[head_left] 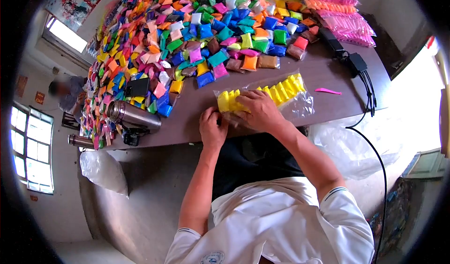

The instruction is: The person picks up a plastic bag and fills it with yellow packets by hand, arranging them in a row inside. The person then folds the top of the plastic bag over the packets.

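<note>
A clear plastic bag (303, 103) lies near the table's front edge with a row of yellow packets (284, 90) in it. My right hand (258, 109) rests over the left part of the row, its fingers bent down onto the yellow packets and the plastic. Just left of it, my left hand (213, 127) is at the bag's lower left corner, with its fingers curled inward; what they hold, if anything, is too small to make out. A pink plastic tool (327, 91) lies to the right of the bag.
A large heap of colourful packets (194, 39) covers the back and left of the table (187, 118). A steel flask (136, 116) lies at the left front. Black cables and a box (357, 63) are at the right. A person (70, 93) is at the far left.
</note>
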Demonstrator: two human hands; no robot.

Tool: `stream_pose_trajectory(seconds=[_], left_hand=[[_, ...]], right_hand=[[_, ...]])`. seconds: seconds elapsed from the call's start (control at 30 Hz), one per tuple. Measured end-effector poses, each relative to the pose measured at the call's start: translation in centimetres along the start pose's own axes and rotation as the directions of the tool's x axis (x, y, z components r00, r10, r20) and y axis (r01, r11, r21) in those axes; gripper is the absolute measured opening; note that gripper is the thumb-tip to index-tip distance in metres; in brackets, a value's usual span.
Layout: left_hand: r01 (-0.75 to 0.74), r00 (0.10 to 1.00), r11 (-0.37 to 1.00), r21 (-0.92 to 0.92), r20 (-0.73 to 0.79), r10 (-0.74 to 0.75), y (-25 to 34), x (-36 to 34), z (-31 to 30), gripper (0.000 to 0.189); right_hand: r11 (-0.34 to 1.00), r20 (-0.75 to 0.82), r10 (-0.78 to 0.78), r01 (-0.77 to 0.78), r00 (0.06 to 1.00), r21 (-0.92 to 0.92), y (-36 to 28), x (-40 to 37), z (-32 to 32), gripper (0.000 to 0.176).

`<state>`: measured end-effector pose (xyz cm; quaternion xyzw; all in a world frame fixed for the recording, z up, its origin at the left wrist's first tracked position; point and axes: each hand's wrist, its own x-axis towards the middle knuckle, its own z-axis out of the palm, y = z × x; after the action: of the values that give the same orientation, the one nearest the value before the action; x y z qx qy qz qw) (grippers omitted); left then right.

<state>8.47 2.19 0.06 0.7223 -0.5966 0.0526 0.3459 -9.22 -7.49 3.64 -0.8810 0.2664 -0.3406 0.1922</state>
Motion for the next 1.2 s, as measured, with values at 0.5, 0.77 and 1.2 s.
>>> stream_pose_trajectory(seconds=[0.5, 0.77, 1.2], left_hand=[[-0.026, 1.000, 0.997, 0.072, -0.005, 0.026, 0.3, -0.4, 0.0, 0.032], [-0.061, 0.998, 0.998, 0.026, -0.007, 0.061, 0.5, -0.3, -0.2, 0.034], [-0.031, 0.999, 0.999, -0.016, -0.008, 0.031, 0.1, -0.7, 0.1, 0.035]], right_hand=[[0.987, 0.107, 0.072, -0.056, 0.992, -0.149, 4.9, -1.9, -5.1, 0.050], [0.986, -0.022, 0.033, -0.036, 0.999, -0.160, 3.2, -1.4, -4.7, 0.041], [0.995, -0.129, 0.053, -0.064, 0.990, -0.080, 6.5, -3.4, -9.8, 0.045]])
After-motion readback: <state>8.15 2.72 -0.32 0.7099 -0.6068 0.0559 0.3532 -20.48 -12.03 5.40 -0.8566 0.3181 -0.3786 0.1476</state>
